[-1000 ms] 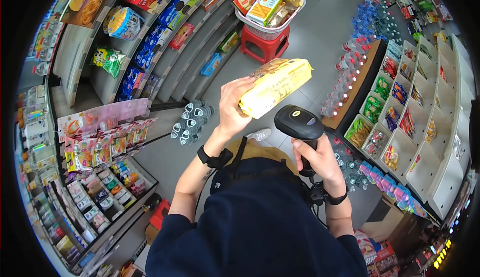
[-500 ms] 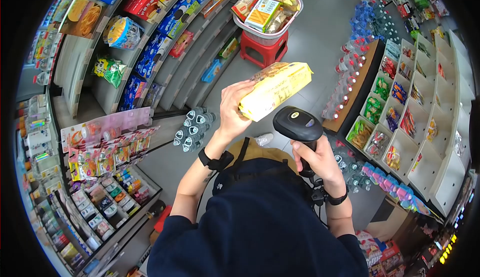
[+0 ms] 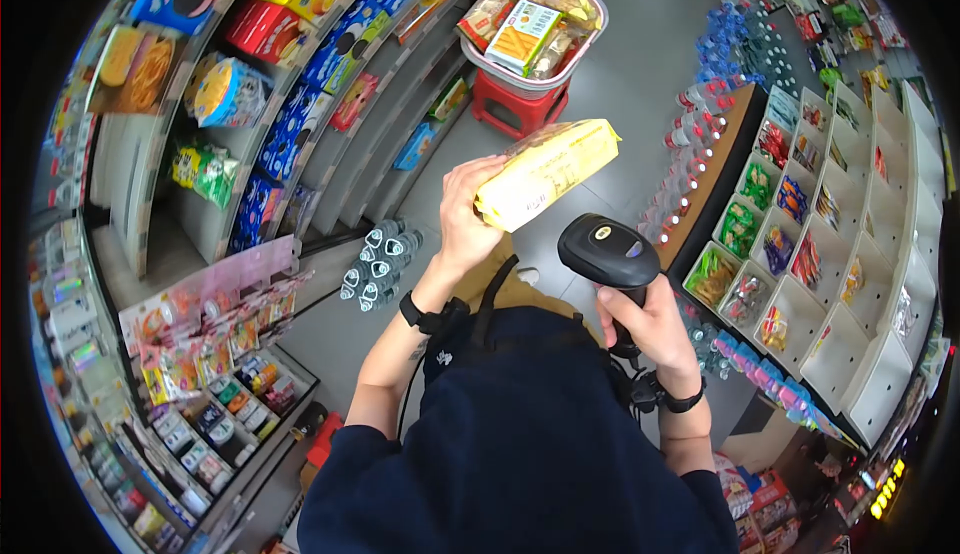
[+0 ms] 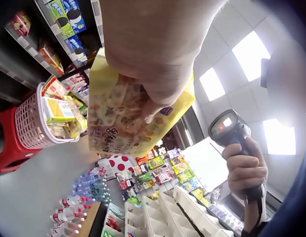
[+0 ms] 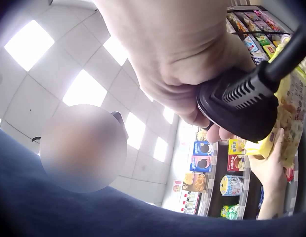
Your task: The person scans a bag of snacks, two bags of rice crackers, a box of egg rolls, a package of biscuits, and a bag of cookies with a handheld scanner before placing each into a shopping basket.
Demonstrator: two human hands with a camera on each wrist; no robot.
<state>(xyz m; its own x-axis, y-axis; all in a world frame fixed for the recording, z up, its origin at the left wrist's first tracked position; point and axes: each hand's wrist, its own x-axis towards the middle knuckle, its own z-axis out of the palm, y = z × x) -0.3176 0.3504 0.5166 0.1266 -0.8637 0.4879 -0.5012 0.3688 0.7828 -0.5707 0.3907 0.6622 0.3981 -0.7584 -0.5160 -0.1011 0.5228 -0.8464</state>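
Observation:
My left hand (image 3: pixel 470 216) grips one end of a yellow snack package (image 3: pixel 550 176) in front of my chest, its printed side strip facing up. In the left wrist view, the thumb lies across the package's broad printed face (image 4: pixel 123 118). My right hand (image 3: pixel 655 324) is wrapped round the handle of a black barcode scanner (image 3: pixel 607 251). The scanner's head is beside the package with a gap between them, and a small red light shows in its window (image 4: pixel 227 123) in the left wrist view.
A pink basket (image 3: pixel 467 46) full of packaged snacks stands on a red stool (image 3: pixel 520 104) ahead. Stocked shelves (image 3: pixel 330 144) line the left. On the right are bottles (image 3: pixel 690 159) and white bins (image 3: pixel 800 314) of small packets. More bottles (image 3: pixel 380 264) sit on the floor.
The package has turned slightly, so more of its printed side strip faces up. The scanner has shifted a little right and nearer my body. Both holds stay the same.

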